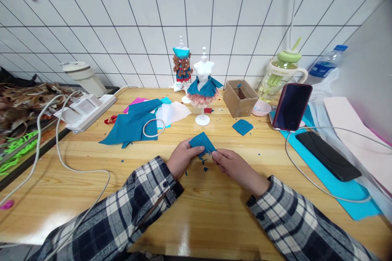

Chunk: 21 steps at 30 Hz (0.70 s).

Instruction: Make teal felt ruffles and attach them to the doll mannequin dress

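Observation:
Over the wooden table, my left hand (181,158) pinches a small teal paper piece (202,142) between thumb and fingers. My right hand (229,163) is closed on a small metal tool (210,152), mostly hidden by the fingers, whose tip touches the paper's lower edge. Small teal scraps (206,169) lie below the paper. Behind my hands stands a white mannequin (204,74) in a teal and pink ruffled skirt (203,93). Another teal piece (242,127) lies to the right. Larger teal sheets (141,124) lie to the left, with a white ring (153,128) on them.
Behind stand a second dressed mannequin (182,65), a cardboard box (240,98), a pink dish (261,108) and a green-lidded bottle (280,73). A phone (292,107) stands upright at right near a black phone (327,155). Cables run along both sides, one from a power strip (87,114).

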Each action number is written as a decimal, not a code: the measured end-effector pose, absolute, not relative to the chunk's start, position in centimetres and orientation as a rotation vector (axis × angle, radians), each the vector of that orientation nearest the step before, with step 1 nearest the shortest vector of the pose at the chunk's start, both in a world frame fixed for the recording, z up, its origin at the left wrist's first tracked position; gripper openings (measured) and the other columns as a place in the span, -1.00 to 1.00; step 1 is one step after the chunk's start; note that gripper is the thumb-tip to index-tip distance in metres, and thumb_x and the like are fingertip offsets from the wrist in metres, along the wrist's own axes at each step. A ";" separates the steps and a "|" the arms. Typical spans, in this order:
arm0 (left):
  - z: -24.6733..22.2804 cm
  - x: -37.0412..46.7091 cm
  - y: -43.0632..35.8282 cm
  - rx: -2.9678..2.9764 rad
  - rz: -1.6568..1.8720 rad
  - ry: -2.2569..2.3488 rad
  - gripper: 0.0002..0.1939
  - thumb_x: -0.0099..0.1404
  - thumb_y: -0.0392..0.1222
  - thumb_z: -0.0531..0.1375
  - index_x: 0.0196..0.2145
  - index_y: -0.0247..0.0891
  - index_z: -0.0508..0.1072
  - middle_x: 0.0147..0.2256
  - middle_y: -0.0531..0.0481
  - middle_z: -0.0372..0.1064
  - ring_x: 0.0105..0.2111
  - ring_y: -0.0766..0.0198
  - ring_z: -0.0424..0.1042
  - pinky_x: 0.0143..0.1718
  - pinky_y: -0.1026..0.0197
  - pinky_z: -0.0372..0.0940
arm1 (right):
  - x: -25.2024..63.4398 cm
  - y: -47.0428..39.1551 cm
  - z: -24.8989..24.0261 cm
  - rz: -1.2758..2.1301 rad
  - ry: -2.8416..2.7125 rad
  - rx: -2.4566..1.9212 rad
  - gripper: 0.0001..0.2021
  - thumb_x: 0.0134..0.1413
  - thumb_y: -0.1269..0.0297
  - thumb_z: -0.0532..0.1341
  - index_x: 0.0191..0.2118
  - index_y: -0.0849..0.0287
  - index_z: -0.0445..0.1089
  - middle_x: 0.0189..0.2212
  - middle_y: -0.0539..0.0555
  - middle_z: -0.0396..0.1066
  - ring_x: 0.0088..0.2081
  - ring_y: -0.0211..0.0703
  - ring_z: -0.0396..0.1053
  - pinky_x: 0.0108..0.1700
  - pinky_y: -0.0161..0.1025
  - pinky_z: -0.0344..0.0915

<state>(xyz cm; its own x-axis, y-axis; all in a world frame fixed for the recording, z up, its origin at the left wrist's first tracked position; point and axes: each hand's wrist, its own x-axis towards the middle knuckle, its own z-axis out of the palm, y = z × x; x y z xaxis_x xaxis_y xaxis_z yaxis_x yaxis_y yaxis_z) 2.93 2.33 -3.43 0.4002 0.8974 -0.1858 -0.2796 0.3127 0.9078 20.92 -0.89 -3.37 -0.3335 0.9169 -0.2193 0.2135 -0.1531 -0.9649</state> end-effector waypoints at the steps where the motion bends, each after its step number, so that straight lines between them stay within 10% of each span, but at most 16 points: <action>1: -3.4 2.9 2.3 0.931 0.900 0.811 -0.77 0.07 -0.20 0.33 -0.29 -0.32 0.50 -0.32 -0.05 0.53 -0.34 0.22 0.45 -0.12 0.14 0.28 | 20.9 -0.9 -3.4 1.530 -1.527 -1.301 -0.57 0.13 -0.13 0.04 -0.51 0.14 0.15 -0.62 -0.10 0.06 -0.57 -0.32 0.02 -0.52 -0.32 -0.03; 21: -4.1 2.9 2.5 0.982 0.998 0.912 -0.76 0.07 -0.13 0.34 -0.34 -0.32 0.49 -0.38 -0.01 0.48 -0.38 0.27 0.39 -0.24 0.22 0.27 | 20.7 -1.2 -2.3 1.370 -1.529 -1.355 -0.65 0.08 -0.05 0.13 -0.47 0.16 0.24 -0.59 -0.08 0.12 -0.50 -0.27 0.10 -0.43 -0.29 0.04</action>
<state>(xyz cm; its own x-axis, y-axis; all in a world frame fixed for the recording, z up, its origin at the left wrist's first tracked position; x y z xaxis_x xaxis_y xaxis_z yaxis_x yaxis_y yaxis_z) 2.87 2.55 -4.05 0.2802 0.9471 -0.1568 -0.2414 0.2276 0.9434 20.71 -1.16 -2.33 -0.2375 0.9592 -0.1537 0.2573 -0.0905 -0.9621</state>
